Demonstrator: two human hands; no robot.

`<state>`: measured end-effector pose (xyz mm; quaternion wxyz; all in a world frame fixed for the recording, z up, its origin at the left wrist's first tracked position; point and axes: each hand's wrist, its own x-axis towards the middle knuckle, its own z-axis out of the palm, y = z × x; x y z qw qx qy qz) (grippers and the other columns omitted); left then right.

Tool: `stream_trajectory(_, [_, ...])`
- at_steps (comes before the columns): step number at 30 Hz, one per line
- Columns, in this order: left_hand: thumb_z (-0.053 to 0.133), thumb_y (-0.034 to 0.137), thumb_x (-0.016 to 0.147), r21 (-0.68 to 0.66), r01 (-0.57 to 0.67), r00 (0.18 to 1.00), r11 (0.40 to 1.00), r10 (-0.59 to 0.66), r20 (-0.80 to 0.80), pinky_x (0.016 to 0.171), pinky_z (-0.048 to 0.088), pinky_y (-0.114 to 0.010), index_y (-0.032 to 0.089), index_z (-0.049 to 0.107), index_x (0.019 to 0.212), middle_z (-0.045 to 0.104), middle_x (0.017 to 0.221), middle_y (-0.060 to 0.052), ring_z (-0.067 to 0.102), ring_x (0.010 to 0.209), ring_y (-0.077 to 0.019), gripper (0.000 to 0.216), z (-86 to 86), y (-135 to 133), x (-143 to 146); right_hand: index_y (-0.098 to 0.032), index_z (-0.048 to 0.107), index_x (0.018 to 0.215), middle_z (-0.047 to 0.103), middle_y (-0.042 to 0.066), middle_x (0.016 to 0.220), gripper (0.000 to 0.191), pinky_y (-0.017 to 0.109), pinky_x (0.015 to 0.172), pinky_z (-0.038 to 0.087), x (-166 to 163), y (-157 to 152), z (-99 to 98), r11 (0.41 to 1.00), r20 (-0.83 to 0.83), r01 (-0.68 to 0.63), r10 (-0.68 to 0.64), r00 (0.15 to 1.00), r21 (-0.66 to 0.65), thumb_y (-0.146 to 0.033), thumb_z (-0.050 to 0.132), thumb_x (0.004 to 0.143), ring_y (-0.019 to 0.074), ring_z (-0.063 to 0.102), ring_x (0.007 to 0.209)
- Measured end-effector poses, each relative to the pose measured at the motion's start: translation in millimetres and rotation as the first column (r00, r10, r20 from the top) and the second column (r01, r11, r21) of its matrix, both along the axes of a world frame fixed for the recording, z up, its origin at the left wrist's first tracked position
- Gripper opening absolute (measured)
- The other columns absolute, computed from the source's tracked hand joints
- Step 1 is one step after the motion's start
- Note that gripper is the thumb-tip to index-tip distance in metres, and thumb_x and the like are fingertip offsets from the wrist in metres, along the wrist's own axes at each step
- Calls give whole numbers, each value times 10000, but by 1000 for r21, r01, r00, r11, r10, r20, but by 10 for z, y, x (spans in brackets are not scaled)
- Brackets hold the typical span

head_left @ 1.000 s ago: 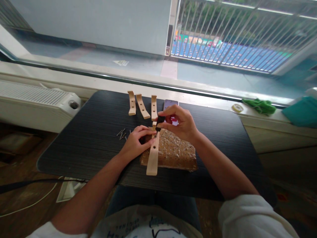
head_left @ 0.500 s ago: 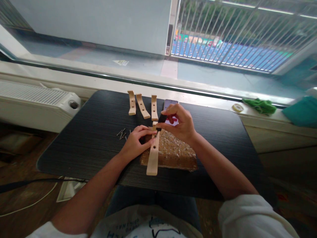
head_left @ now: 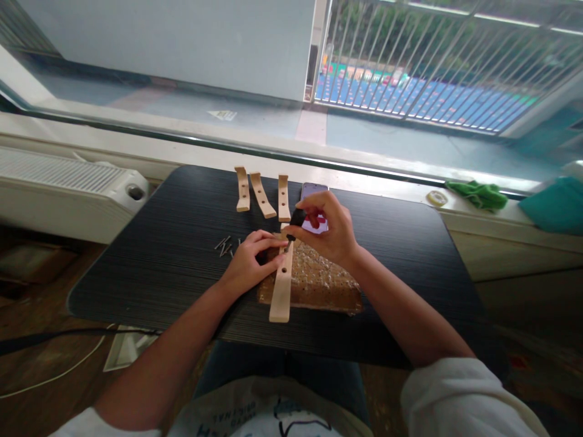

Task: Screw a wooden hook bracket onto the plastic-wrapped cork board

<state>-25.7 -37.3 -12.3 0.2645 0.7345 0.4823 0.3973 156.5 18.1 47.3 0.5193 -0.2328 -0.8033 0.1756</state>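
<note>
A pale wooden strip (head_left: 282, 285) with holes lies on a brown pegboard block (head_left: 319, 280) on the black table (head_left: 168, 249). My left hand (head_left: 248, 261) is closed in a pinch at the strip's upper end, holding what looks like a small screw or nail upright; the item is too small to be sure. My right hand (head_left: 325, 227) is closed on a small black tool (head_left: 296, 221), its tip pressed down at the same spot on the strip.
Three more curved wooden strips (head_left: 262, 194) lie at the table's far side beside a phone (head_left: 312, 189). Several loose nails or screws (head_left: 225, 246) lie left of my left hand. A radiator (head_left: 64, 182) stands left; green cloths (head_left: 478, 194) lie on the sill.
My right hand has turned slightly on the black tool, fingers shifting. The left hand and the strip have stayed in place.
</note>
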Motion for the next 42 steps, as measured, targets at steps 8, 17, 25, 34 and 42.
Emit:
stream_trajectory(8, [645, 267, 804, 20, -2, 1000, 1000, 2, -17, 885, 485, -363, 196, 714, 1002, 611, 952, -39, 591, 936, -207, 220, -23, 13, -10, -224, 532, 912, 537, -53, 732, 198, 209, 480, 391, 2, 29, 13, 992, -9, -68, 69, 998, 109, -269, 692, 805, 45, 411, 529])
stream_trajectory(17, [631, 281, 807, -1, -2, 1000, 1000, 2, -16, 888, 487, -370, 190, 711, 996, 610, 965, -49, 593, 944, -209, 225, 1, 1, -9, -198, 554, 947, 521, -43, 714, 163, 216, 499, 397, 74, 45, 66, 991, 54, -125, 122, 991, 46, -230, 647, 817, 52, 434, 550])
stream_trajectory(25, [633, 292, 803, 6, -17, 999, 1000, 17, -36, 883, 496, -366, 199, 713, 971, 612, 961, -43, 592, 932, -203, 208, -13, 9, -7, -173, 572, 1017, 538, -29, 738, 202, 212, 522, 410, 168, 85, 138, 956, 114, -290, 293, 949, -49, -117, 563, 823, 55, 476, 599])
stream_trajectory(34, [632, 300, 801, -13, -23, 999, 1000, 23, -45, 892, 494, -385, 210, 717, 970, 616, 958, -41, 590, 931, -209, 210, 11, 6, -4, -193, 543, 1011, 628, 30, 946, 152, 211, 537, 456, 172, 103, 164, 939, 126, -311, 330, 936, -149, -160, 556, 863, 65, 555, 687])
stream_trajectory(42, [631, 294, 804, -6, -16, 1000, 1000, 16, -24, 897, 490, -377, 203, 714, 980, 614, 968, -43, 589, 935, -205, 215, -8, 10, 1, -206, 426, 1028, 663, 87, 1169, 153, 232, 564, 454, 130, 85, 111, 890, 76, -384, 413, 907, -247, -154, 469, 892, 54, 522, 643])
